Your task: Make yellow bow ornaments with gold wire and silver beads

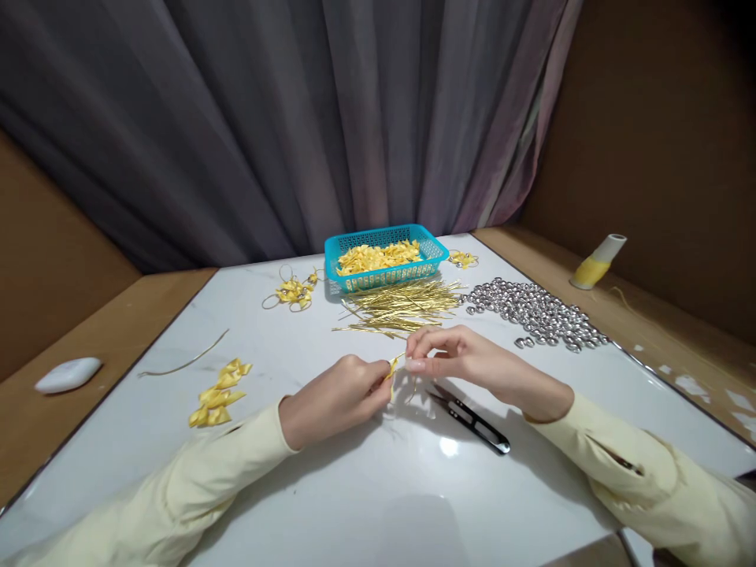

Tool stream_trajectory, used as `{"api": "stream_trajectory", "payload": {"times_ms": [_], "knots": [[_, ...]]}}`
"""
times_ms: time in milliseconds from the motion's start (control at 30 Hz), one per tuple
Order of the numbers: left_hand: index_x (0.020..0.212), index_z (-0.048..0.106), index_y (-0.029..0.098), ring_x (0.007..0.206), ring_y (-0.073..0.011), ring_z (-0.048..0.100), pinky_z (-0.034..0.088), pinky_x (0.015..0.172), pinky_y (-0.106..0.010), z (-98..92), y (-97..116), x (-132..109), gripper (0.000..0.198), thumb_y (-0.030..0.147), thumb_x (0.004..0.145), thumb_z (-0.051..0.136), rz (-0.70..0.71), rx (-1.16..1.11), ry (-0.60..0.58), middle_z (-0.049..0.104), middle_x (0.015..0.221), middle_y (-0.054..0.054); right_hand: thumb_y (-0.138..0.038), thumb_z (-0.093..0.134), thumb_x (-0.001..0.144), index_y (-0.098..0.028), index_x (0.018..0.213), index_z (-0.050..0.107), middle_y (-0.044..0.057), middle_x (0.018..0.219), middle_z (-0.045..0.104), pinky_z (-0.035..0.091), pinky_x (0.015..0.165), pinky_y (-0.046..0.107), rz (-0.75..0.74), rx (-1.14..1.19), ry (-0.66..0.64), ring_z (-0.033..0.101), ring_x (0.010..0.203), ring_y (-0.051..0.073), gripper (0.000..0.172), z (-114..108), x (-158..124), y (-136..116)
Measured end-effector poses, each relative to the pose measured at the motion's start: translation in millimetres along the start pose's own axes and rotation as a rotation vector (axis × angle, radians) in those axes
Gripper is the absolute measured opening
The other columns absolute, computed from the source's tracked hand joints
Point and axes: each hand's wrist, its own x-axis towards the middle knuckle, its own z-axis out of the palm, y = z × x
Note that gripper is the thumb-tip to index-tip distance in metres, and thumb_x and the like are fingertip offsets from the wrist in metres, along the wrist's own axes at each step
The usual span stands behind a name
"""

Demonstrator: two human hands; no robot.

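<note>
My left hand (348, 391) is closed on a yellow ribbon bow (392, 370), pinched between thumb and fingers over the middle of the table. Just to its right, my right hand (454, 356) pinches a thin gold cord (400, 357) that runs from the bow. Part of the cord hangs below the fingertips. Black thread snips (472, 421) lie on the table under my right hand. Several yellow ribbon bows (220, 394) are grouped left of my left hand, and a single gold cord (189, 364) lies behind them.
Behind my hands lies a heap of gold cords (402, 305), before a blue basket (387, 277) of yellow bows. Silver beads (531, 311) spread at right. Bows with cord loops (295, 293) lie left of the basket. A yellow thread spool (596, 264) and a white object (68, 375) flank the white table.
</note>
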Motion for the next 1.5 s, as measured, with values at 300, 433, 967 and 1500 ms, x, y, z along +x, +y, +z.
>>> {"api": "stream_trajectory", "payload": {"times_ms": [300, 433, 967, 1500], "knots": [[0.059, 0.045, 0.016, 0.040, -0.0061, 0.024, 0.022, 0.042, -0.020, 0.7, -1, 0, 0.024, 0.015, 0.082, 0.040, 0.026, -0.028, -0.029, 0.029, 0.046, 0.008, -0.024, 0.054, 0.083, -0.018, 0.091, 0.051, -0.001, 0.058, 0.061, 0.042, 0.055, 0.024, 0.091, 0.346, 0.022, 0.055, 0.052, 0.011, 0.010, -4, 4, 7], [0.058, 0.046, 0.015, 0.040, -0.0058, 0.023, 0.021, 0.041, -0.020, 1.6, -1, 0, 0.024, 0.014, 0.082, 0.040, 0.033, -0.045, -0.025, 0.029, 0.045, 0.008, -0.017, 0.053, 0.084, -0.017, 0.090, 0.053, 0.000, 0.065, 0.064, 0.044, 0.057, 0.022, 0.078, 0.565, -0.115, 0.059, 0.055, 0.009, 0.006, -9, 5, 12], [0.059, 0.052, 0.012, 0.045, -0.0071, 0.057, 0.034, 0.041, -0.013, -6.5, 0, 3, 0.025, 0.014, 0.082, 0.043, 0.021, -0.311, -0.143, 0.062, 0.052, -0.001, -0.025, 0.058, 0.081, -0.015, 0.084, 0.070, 0.006, 0.079, 0.070, 0.049, 0.071, 0.029, -0.012, 0.377, -0.061, 0.063, 0.066, 0.012, 0.016, -10, 7, 13], [0.074, 0.061, 0.010, 0.060, -0.0140, 0.067, 0.052, 0.057, -0.021, -13.5, 0, 6, 0.024, 0.030, 0.083, 0.052, -0.190, -0.872, -0.403, 0.069, 0.067, -0.007, -0.020, 0.066, 0.075, -0.013, 0.080, 0.065, 0.004, 0.075, 0.070, 0.050, 0.054, 0.014, 0.062, 0.633, 0.083, 0.062, 0.056, 0.005, 0.009, -7, 9, 17]]}}
